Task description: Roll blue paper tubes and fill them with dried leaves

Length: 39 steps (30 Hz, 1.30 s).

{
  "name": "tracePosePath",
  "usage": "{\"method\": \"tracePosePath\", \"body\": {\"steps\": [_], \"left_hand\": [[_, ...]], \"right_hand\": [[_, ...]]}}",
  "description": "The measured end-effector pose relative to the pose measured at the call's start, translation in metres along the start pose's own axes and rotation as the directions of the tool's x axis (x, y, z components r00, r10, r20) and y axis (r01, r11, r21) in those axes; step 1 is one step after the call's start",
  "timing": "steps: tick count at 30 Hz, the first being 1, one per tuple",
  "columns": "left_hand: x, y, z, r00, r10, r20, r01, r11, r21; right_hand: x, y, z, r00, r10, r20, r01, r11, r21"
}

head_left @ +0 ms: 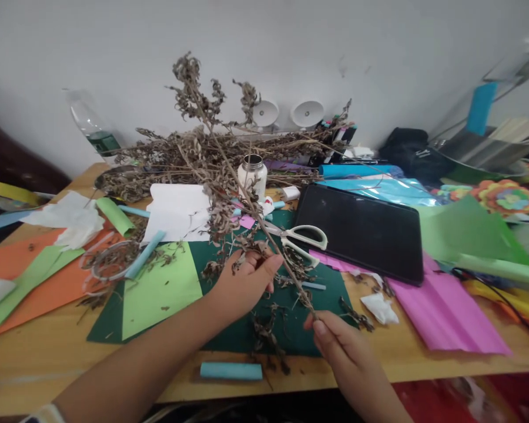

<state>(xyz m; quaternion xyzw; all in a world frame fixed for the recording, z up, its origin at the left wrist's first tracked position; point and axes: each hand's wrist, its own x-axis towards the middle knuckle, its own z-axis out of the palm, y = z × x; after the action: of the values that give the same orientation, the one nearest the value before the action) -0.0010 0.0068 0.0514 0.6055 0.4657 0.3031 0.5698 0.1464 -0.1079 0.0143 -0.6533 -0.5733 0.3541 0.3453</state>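
Note:
A long dried branch [223,150] with curled brown leaves slants up and to the left across the desk. Its bare lower end is pinched in my right hand [341,346]. Partway up, my left hand [247,282] is closed on dried leaves [247,242] beside the stem; its fingertips are partly hidden. Loose dried leaves [267,332] lie below on a dark green cutting mat [229,338]. White-handled scissors [306,236] rest just behind the stem, and an open white bottle [253,176] stands farther back.
More dried branches [158,150] are heaped along the wall. A black tablet [361,229] and pink paper [449,317] lie to the right. Light green paper [158,294] and orange paper [22,270] are at left. A light blue paper roll [231,371] sits near the front edge.

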Motion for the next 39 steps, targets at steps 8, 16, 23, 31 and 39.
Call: {"method": "tracePosePath", "body": {"steps": [8,16,23,31,39], "left_hand": [[-0.001,-0.003,0.002,0.957,0.043,0.286,0.162,0.738,-0.655],[-0.006,-0.002,0.013,0.905,-0.143,0.4,0.413,0.513,-0.752],[-0.004,0.003,0.0,0.783,-0.39,0.485,0.608,0.643,-0.465],[-0.004,-0.003,-0.019,0.57,-0.348,0.745,0.741,0.61,-0.282],[-0.02,-0.008,-0.018,0.762,-0.328,0.559,0.477,0.867,-0.142]], "right_hand": [[0.003,-0.008,0.004,0.998,-0.052,0.036,0.05,0.998,0.041],[0.001,0.004,0.008,0.963,-0.267,-0.034,0.232,0.889,-0.394],[-0.001,0.013,0.001,0.832,-0.551,-0.069,0.312,0.566,-0.763],[-0.004,0.002,-0.008,0.955,-0.256,0.147,0.294,0.865,-0.407],[0.003,0.002,-0.015,0.893,0.132,0.431,-0.372,0.756,0.539]]}}
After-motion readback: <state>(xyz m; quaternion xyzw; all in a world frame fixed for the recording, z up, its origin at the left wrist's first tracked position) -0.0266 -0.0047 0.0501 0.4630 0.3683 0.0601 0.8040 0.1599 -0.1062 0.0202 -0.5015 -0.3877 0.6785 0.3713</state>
